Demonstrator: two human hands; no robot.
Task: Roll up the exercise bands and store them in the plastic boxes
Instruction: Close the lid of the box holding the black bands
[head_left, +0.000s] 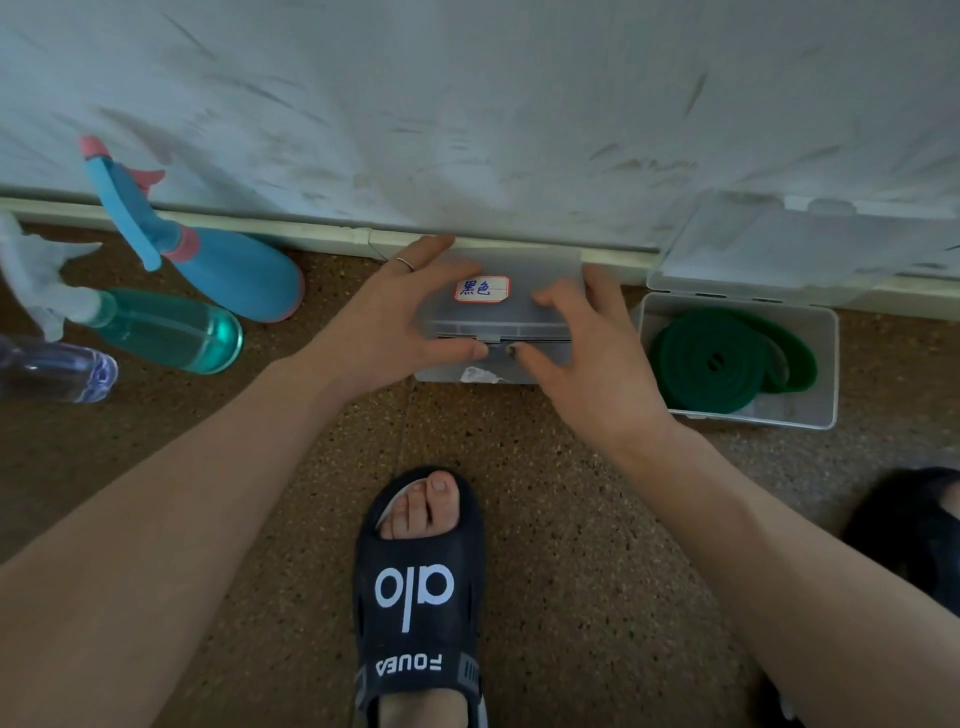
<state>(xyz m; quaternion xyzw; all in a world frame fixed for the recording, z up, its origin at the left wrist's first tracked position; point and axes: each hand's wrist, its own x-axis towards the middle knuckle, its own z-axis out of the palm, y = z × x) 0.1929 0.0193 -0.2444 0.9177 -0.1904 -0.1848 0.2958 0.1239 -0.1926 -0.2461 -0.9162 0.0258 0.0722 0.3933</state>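
Clasping the labelled plastic box (498, 317) with left hand (400, 322) and right hand (587, 358), fingers curled round it, thumbs at the front latch (488, 340). Likely closing or opening it; next, attending to the open box (826, 364) right of it, holding the rolled green band (711, 358).

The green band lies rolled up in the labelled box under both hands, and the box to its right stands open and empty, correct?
Not quite. The head view shows the green band rolled up in the open box on the right, lid up. The labelled box is the one under both hands, left hand and right hand.
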